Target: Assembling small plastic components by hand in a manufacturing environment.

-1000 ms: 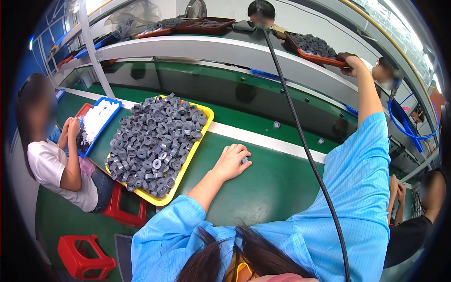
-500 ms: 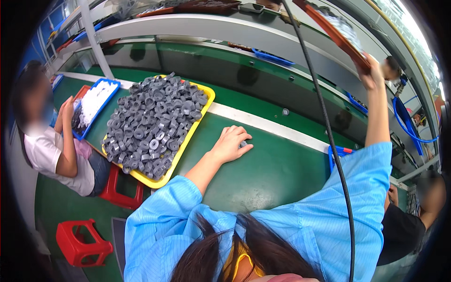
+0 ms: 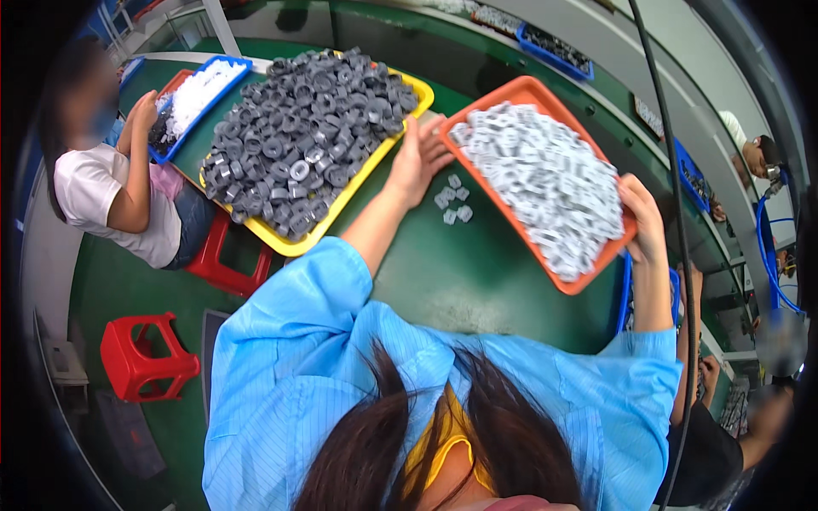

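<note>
An orange-red tray point(image 3: 609, 153) full of small light-grey plastic parts point(image 3: 541, 183) is tilted above the green table in front of me. My right hand point(image 3: 645, 220) grips its right edge, thumb and fingers around the rim. My left hand point(image 3: 416, 163) has its fingers apart beside the tray's left corner; whether the fingertips touch the rim I cannot tell. Below that hand several loose pale-grey parts point(image 3: 452, 199) lie on the table. Just left of it stands a yellow tray point(image 3: 348, 211) heaped with dark-grey plastic rings point(image 3: 298, 128).
A co-worker point(image 3: 111, 187) sits at the left by a blue tray point(image 3: 200, 109) of white parts. Red stools point(image 3: 146, 353) stand on the floor. A black cable point(image 3: 682, 255) hangs at the right, near a blue bin point(image 3: 626, 294). Another person in black point(image 3: 711, 447) sits at the lower right.
My right hand has brought the orange-red tray down from the shelf height over the table. My left hand has lifted off the tabletop, uncovering the loose parts, and moved up toward the tray.
</note>
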Motion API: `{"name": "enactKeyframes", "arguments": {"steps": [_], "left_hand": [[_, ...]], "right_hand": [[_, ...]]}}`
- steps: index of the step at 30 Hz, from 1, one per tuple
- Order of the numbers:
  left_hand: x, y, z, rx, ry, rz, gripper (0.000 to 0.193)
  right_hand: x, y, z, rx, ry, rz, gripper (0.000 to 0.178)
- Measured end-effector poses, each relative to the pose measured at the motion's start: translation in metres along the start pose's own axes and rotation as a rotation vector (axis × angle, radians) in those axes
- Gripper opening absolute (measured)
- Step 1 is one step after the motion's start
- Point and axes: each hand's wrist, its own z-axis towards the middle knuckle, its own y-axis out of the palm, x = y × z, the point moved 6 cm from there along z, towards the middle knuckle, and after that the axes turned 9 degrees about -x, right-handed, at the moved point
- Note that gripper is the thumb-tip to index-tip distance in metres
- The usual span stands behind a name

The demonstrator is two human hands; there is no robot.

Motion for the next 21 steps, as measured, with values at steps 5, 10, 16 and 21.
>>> {"name": "enactKeyframes", "arguments": {"steps": [5,10,16,21], "left_hand": [[0.019,-0.003,-0.001,-0.008,0.041,0.061,0.093],[0.021,-0.010,-0.002,0.119,0.119,0.319,0.090],[0.019,-0.015,0.000,0.161,0.208,0.270,0.090],[0.017,-0.019,0.000,0.175,0.185,0.237,0.090]], "right_hand": [[0.025,0.019,0.042,-0.079,-0.014,-0.272,0.014],[0.008,0.046,0.060,-0.068,-0.185,-0.529,0.017],[-0.023,0.097,0.046,-0.103,-0.436,-0.919,0.016],[-0.030,0.125,0.017,-0.123,-0.833,-1.282,0.023]]}}
